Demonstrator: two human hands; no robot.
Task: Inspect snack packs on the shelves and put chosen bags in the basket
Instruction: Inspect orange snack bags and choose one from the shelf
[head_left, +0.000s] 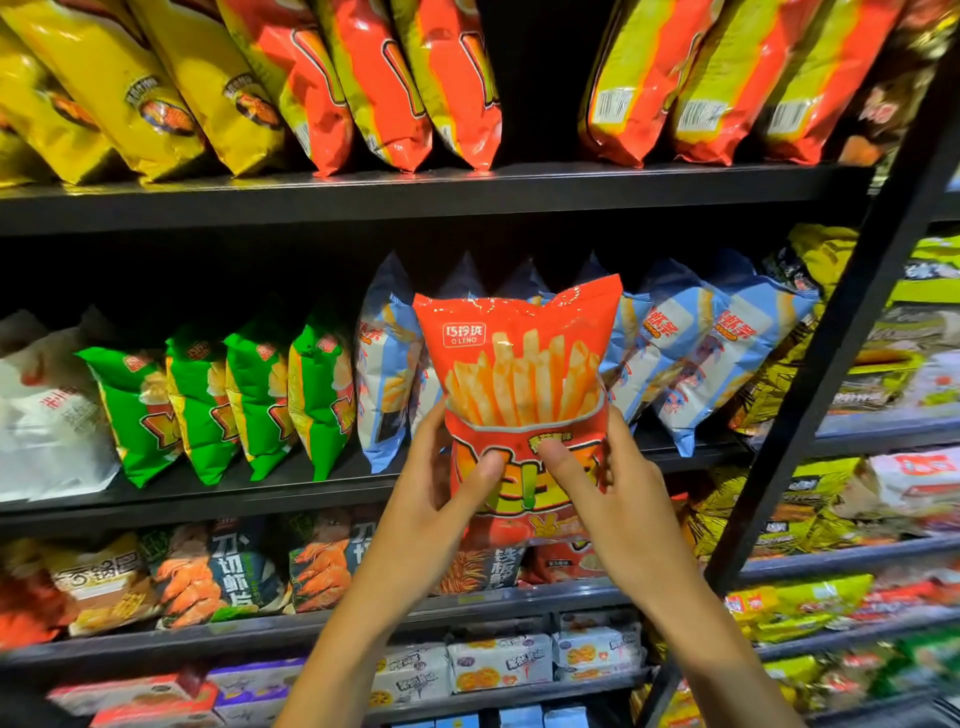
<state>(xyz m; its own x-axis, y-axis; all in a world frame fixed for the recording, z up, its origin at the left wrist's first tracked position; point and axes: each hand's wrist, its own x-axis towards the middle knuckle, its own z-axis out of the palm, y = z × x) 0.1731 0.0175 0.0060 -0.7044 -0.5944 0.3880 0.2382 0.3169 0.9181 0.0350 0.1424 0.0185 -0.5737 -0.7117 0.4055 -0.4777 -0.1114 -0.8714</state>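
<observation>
A red snack bag (522, 364) printed with French fries is held upright in front of the middle shelf, its front facing me. My left hand (441, 499) grips its lower left edge, thumb pressed on the front. My right hand (608, 499) grips the lower right edge, thumb likewise on the front. The bag's bottom is partly covered by both hands. No basket is in view.
Black shelves (415, 192) hold rows of bags: yellow and red ones (374, 88) on top, green bags (254, 400) and light blue bags (691, 353) behind the held bag, prawn snack packs (218, 577) below, boxed snacks (498, 665) lowest. A black upright post (841, 332) separates a second rack at right.
</observation>
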